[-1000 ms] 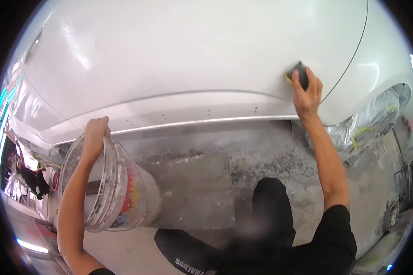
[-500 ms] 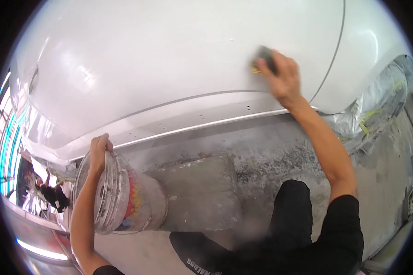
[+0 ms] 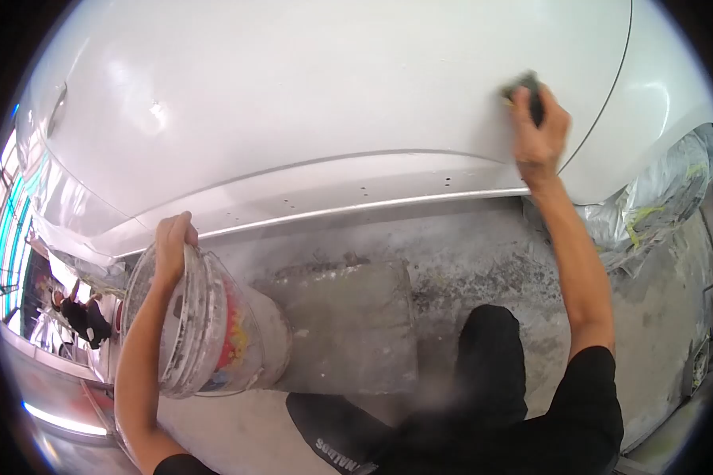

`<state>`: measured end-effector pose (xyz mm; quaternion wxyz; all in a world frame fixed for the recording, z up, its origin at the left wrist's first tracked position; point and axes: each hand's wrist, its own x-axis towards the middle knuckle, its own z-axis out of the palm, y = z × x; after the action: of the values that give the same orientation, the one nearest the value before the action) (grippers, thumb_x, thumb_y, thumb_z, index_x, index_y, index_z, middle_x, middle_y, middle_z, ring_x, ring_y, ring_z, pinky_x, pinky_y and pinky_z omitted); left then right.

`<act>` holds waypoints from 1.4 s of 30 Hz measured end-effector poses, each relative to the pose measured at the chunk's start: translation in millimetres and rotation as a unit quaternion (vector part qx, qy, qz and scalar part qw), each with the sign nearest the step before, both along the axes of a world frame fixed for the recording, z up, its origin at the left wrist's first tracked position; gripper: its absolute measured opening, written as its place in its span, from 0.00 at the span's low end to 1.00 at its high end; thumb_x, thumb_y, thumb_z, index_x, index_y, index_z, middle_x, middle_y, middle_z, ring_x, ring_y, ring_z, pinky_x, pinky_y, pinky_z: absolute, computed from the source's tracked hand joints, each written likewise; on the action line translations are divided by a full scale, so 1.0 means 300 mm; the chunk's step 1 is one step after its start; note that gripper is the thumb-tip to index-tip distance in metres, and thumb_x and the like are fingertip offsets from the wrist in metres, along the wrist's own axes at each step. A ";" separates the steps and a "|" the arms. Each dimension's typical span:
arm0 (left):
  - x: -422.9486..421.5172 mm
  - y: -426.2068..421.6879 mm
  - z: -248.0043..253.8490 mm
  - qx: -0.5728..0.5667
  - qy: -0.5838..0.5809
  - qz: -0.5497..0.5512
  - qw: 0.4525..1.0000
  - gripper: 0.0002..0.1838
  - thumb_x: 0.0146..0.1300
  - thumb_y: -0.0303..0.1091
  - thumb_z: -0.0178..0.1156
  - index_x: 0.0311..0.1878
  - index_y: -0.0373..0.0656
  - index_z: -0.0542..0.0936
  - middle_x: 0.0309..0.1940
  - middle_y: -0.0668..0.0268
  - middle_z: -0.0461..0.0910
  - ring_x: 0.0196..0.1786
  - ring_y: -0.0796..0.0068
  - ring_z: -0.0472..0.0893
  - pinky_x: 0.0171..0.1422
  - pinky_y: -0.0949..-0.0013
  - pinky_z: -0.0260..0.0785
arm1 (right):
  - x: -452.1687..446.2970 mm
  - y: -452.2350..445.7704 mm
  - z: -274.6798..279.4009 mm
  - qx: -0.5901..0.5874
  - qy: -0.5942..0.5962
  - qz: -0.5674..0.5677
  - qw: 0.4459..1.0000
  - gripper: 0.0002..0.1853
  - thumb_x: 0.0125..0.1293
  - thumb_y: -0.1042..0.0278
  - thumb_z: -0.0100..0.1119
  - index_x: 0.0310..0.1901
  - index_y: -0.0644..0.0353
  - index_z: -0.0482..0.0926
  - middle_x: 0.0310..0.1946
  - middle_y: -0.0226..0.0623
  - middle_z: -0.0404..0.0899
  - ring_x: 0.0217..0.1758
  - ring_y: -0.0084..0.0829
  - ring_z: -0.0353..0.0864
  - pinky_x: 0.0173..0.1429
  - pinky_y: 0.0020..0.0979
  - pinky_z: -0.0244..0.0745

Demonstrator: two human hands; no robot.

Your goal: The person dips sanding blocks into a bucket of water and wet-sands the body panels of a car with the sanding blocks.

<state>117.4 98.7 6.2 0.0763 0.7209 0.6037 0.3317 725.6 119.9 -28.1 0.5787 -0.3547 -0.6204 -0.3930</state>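
Observation:
My right hand [image 3: 542, 141] grips a dark sanding block [image 3: 528, 93] and presses it against the white car door [image 3: 317, 87], left of the curved door seam. Both the block and the fingertips are slightly blurred. Lower left, my left hand [image 3: 174, 244] is curled over the rim of a dirty plastic bucket [image 3: 253, 336], close to the car's sill. The bucket is tipped on its side with its mouth toward the left, and a red and yellow label shows on its wall. What is inside it is hidden by my arm.
Along the door's bottom runs a sill [image 3: 348, 194] with small holes. Grey plastic sheeting [image 3: 657, 198] covers the wheel area at right. A flat grey slab [image 3: 345, 328] lies beside the bucket on the stained floor. Another person [image 3: 85, 317] is far off at left.
My right hand has slid the sanding block rightward over the door, nearer the seam. The view has shifted slightly. My left hand stays on the bucket.

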 end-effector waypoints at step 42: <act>-0.018 0.027 0.023 -0.032 -0.005 -0.018 0.999 0.28 0.76 0.41 0.48 0.18 0.33 0.72 0.18 0.61 0.74 0.23 0.66 0.73 0.39 0.62 0.67 | 0.124 0.097 -0.417 0.017 -0.231 -0.087 0.969 0.27 0.67 0.63 0.70 0.68 0.51 0.80 0.69 0.47 0.74 0.68 0.41 0.74 0.66 0.43 0.72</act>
<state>111.8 106.9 13.1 0.1082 0.7271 0.6006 0.3146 762.8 149.0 -153.2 0.3892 -0.2966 -0.6972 -0.5238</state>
